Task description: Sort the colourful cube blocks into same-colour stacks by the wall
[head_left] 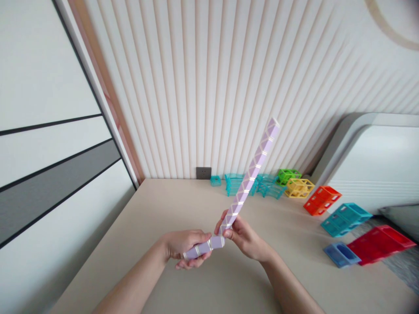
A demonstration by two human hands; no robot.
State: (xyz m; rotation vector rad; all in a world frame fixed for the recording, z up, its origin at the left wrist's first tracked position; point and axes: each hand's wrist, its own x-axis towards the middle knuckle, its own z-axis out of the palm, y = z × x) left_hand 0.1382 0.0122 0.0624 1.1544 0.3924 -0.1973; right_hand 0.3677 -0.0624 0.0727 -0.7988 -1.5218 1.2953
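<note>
A beige worktop [157,244] meets a ribbed white wall, with colourful plastic lattice blocks [322,199] at the back. Above it, the left hand [183,246] and right hand [244,235] each close a grip round a long lilac-and-white segmented plastic twist puzzle [248,179]. It looks light and stiff, hinging at its joints, best held near the bend.

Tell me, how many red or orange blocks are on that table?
2. An orange block lies at the right, in front of the yellow block. A red block lies nearer the right edge, beside the blue block. Others may lie outside the picture.
</note>
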